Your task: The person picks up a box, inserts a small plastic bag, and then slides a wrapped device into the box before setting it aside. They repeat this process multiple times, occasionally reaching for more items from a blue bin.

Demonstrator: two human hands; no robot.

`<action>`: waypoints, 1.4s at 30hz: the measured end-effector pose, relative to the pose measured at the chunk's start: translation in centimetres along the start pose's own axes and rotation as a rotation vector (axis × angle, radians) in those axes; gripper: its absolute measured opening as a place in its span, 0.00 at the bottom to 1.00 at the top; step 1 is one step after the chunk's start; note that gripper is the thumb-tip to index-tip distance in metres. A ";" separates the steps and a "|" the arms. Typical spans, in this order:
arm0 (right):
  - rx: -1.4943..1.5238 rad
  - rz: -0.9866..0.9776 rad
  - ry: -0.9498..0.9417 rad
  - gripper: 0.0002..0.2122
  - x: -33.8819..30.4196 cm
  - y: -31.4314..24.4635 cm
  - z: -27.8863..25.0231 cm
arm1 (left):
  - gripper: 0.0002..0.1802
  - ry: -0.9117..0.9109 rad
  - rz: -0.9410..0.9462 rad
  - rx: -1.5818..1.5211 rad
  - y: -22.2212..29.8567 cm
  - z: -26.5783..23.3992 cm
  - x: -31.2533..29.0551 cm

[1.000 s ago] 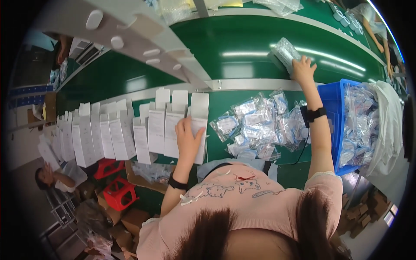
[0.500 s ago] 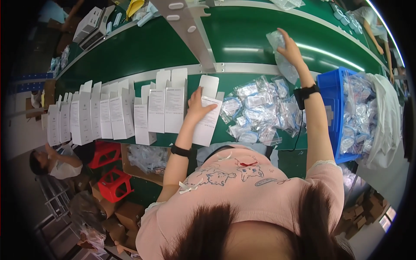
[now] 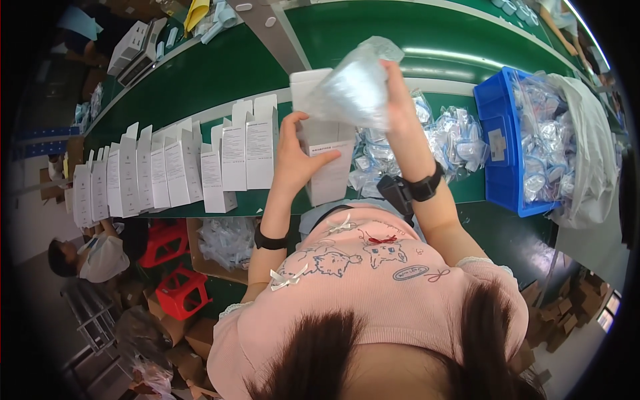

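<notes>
wearer's two hands (image 3: 297,160) — one bubble-wrap bundle (image 3: 357,87), one blue bin (image 3: 499,177), two red stools (image 3: 175,293)

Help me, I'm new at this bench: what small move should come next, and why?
Probably ease the translucent packet down toward the white box: the right hand holds it across the box's upper end, where a flap stands raised, and the left hand grips the box, though the opening itself is hidden.

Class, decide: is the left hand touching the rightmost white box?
Touching: the head view shows the left hand with its thumb across the rightmost white box.
</notes>
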State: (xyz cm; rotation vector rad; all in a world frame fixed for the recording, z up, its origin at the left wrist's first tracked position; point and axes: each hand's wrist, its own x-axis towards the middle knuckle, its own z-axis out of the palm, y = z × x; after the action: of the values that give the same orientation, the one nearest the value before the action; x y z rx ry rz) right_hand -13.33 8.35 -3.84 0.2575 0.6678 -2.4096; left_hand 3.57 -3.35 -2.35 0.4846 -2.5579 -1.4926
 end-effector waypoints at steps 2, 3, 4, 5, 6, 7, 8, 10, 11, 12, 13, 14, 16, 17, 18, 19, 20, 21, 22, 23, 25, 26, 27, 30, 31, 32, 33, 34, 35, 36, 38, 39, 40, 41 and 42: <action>-0.034 -0.129 0.237 0.15 0.0 1.7 1.1 | 0.41 0.166 -0.045 -0.103 1.0 0.4 -0.6; -0.034 -0.127 0.238 0.15 -0.4 2.4 1.8 | 0.41 0.166 -0.047 -0.103 0.8 0.7 -0.9; -0.143 -0.367 0.197 0.15 -0.7 3.0 2.6 | 0.41 0.233 0.011 -0.066 0.4 1.2 -1.1; -0.253 -0.607 0.153 0.16 -1.1 3.2 3.2 | 0.41 0.299 0.069 -0.030 -0.2 1.6 -1.2; -0.363 -0.840 0.101 0.17 -1.6 3.3 3.9 | 0.41 0.370 0.124 0.009 -0.5 1.8 -1.3; -0.366 -0.835 0.098 0.17 -2.3 3.2 4.4 | 0.41 0.375 0.119 0.008 -0.7 2.0 -1.4; -0.673 -0.949 -0.034 0.17 -3.3 2.8 4.8 | 0.41 0.418 0.179 0.054 -0.8 2.3 -1.3; -1.295 -1.131 -0.323 0.17 -4.8 2.3 5.2 | 0.42 0.505 0.296 0.146 -1.2 2.6 -1.0; -1.299 -1.130 -0.322 0.17 -4.9 1.9 4.8 | 0.42 0.504 0.295 0.142 -1.6 2.7 -0.6; -1.397 -1.143 -0.435 0.17 -4.8 1.3 4.2 | 0.42 0.514 0.304 -0.013 -2.2 2.5 -0.3; -1.488 -1.149 -0.559 0.17 -4.6 0.9 3.7 | 0.42 0.529 0.309 -0.164 -3.0 2.1 -0.2; -1.575 -1.151 -0.686 0.17 -4.5 0.7 3.3 | 0.41 0.543 0.313 -0.314 -3.8 1.8 -0.4; -1.347 -0.878 -0.701 0.17 -4.2 1.3 1.7 | 0.42 0.581 0.216 -0.222 -5.9 1.6 -1.4; -1.121 -0.617 -0.687 0.16 -4.1 1.8 0.6 | 0.42 0.605 0.123 -0.135 -6.8 1.6 -2.0; -1.280 -0.598 -0.630 0.17 -3.1 2.4 -1.1 | 0.42 0.628 0.033 -0.048 -7.1 1.6 -2.2; -1.437 -0.576 -0.568 0.18 -2.0 3.3 -3.4 | 0.42 0.630 0.034 -0.049 -7.2 1.6 -2.7; -1.755 -0.589 -0.561 0.19 -0.8 4.6 -6.4 | 0.42 0.584 -0.005 -0.053 -7.1 1.7 -3.0; -2.071 -0.589 -0.550 0.20 -0.4 5.7 -8.3 | 0.42 0.543 -0.047 -0.053 -7.1 1.6 -3.6; -2.068 -0.591 -0.552 0.20 -0.1 6.6 -10.2 | 0.43 0.502 -0.088 -0.053 -7.1 1.5 -3.9; -2.186 -0.666 -0.577 0.19 -0.6 7.7 -11.3 | 0.43 0.513 -0.096 -0.049 -7.3 1.2 -4.3; -2.419 -0.838 -0.611 0.18 -1.2 8.7 -12.3 | 0.44 0.505 0.169 0.041 -7.2 1.0 -4.3; -2.414 -0.842 -0.626 0.18 -1.2 8.5 -12.0 | 0.45 0.498 0.298 0.088 -7.1 1.0 -4.4; -2.381 -0.825 -0.650 0.17 -1.2 8.2 -11.7 | 0.45 0.506 0.294 0.091 -6.9 0.9 -4.3; -2.320 -0.787 -0.695 0.15 -1.6 6.8 -10.8 | 0.38 0.563 0.412 -0.133 -4.6 0.3 -3.9; -2.214 -0.597 -0.667 0.14 -1.5 6.3 -10.6 | 0.38 0.565 0.414 -0.134 -4.1 0.0 -3.7; -2.100 -0.415 -0.635 0.13 -1.4 5.8 -10.4 | 0.33 0.542 0.387 -0.004 -3.6 -0.4 -3.5; -1.978 -0.239 -0.607 0.12 -1.6 5.3 -9.8 | 0.27 0.522 0.353 0.128 -3.3 -0.8 -3.6; -1.980 -0.239 -0.611 0.12 -1.8 4.6 -9.2 | 0.22 0.499 0.319 0.257 -3.2 -1.0 -3.7; -1.748 -0.375 -0.492 0.12 -2.1 3.8 -8.5 | 0.22 0.502 0.318 0.256 -3.4 -1.2 -3.7; -1.509 -0.500 -0.378 0.13 -2.7 2.9 -7.1 | 0.18 0.529 0.269 0.240 -3.7 -1.6 -3.6; -0.824 -0.388 -0.353 0.15 -5.2 1.7 -2.2 | 0.10 0.575 0.165 0.209 -4.3 -1.9 -3.3; -0.827 -0.388 -0.354 0.15 -5.8 1.8 -1.0 | 0.10 0.577 0.164 0.207 -4.2 -2.0 -3.3; -0.818 -0.489 -0.432 0.17 -6.4 1.8 0.1 | 0.09 0.585 0.084 0.148 -3.6 -2.1 -3.1; -0.808 -0.589 -0.507 0.18 -6.6 2.1 0.9 | 0.07 0.590 0.002 0.091 -3.1 -2.2 -2.8; -0.794 -0.687 -0.584 0.20 -6.8 2.7 1.4 | 0.06 0.595 -0.081 0.035 -3.0 -2.2 -2.5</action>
State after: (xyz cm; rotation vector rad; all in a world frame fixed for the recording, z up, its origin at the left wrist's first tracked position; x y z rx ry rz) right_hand -6.35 9.26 -1.49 -1.1080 1.4953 -2.3653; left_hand 7.14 -5.68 -3.72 0.8904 -2.1130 -1.1052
